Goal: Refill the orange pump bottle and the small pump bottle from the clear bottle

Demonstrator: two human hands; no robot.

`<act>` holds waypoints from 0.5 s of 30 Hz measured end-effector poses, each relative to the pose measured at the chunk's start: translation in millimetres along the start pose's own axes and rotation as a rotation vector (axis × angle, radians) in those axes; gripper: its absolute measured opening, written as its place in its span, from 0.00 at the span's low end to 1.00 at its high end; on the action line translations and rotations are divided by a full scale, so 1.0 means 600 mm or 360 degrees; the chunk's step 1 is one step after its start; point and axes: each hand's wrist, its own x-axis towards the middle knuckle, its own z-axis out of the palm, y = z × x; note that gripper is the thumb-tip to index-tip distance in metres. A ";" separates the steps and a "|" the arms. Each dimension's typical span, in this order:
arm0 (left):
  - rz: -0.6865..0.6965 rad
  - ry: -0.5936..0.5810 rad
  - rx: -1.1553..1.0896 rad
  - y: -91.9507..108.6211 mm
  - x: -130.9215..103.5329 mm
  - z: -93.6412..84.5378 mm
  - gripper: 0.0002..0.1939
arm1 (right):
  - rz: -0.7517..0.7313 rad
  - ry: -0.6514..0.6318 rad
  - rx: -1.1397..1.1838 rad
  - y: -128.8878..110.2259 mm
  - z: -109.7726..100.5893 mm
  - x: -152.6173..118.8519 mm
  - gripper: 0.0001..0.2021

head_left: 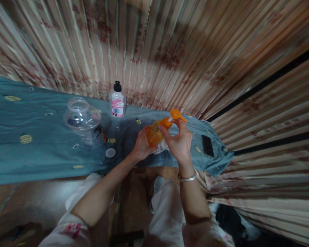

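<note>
An orange pump bottle (pixel 154 134) is tilted to the right above the cloth-covered table. My left hand (pixel 142 144) is wrapped round the lower part of its body. My right hand (pixel 179 140), with a silver bangle at the wrist, has its fingers at the bottle's neck and under the orange pump head (pixel 176 114); its fingertips are partly hidden. A whitish stem shows between the pump head and the orange collar. Beneath the bottle, between my hands, is a crumpled white tissue or wipe (pixel 161 147).
The blue-green cloth (pixel 48 151) carries a large clear plastic jar (pixel 84 120), a round white lid (pixel 110 153) and a clear bottle with a black cap and pink label (pixel 117 103). A black phone (pixel 207 145) lies at the right. Pleated curtains (pixel 144 51) hang behind.
</note>
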 end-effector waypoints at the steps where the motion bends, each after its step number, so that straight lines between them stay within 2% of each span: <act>1: -0.0004 -0.0007 -0.0008 0.002 0.001 -0.001 0.37 | 0.0000 -0.0037 0.0025 -0.001 -0.001 0.001 0.19; 5: -0.0008 -0.0004 -0.0022 0.007 0.004 -0.003 0.36 | 0.0027 -0.0055 -0.0012 -0.005 -0.003 0.003 0.16; 11: -0.0014 0.0004 -0.0067 0.004 0.004 -0.002 0.38 | -0.0038 -0.0021 -0.0063 -0.002 -0.001 0.001 0.22; 15: -0.0032 0.0006 -0.0093 0.007 0.005 -0.003 0.36 | -0.0075 -0.0049 -0.0016 0.000 0.001 0.000 0.17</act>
